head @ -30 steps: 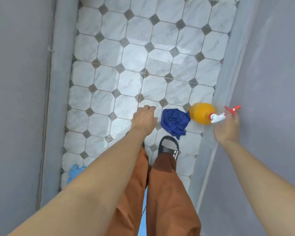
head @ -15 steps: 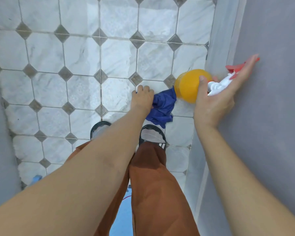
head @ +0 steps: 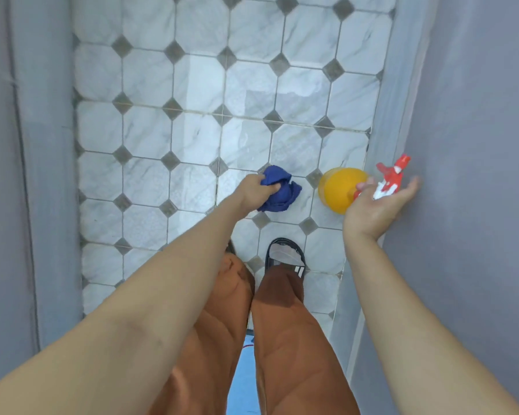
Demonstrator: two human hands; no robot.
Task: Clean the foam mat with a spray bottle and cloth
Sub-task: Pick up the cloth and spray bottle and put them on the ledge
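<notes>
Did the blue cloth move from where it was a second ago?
Yes. The cloth was lying on the floor tiles just ahead of the sandal; now the left hand grips it, bunched up, farther from the sandal.

A floor of white marbled octagonal tiles (head: 198, 85) with small grey diamond insets fills the centre of the frame, between grey walls at the left and right edges. A black sandal (head: 285, 254) stands on it at lower centre. A strip of blue mat (head: 241, 381) shows at the bottom edge.
</notes>
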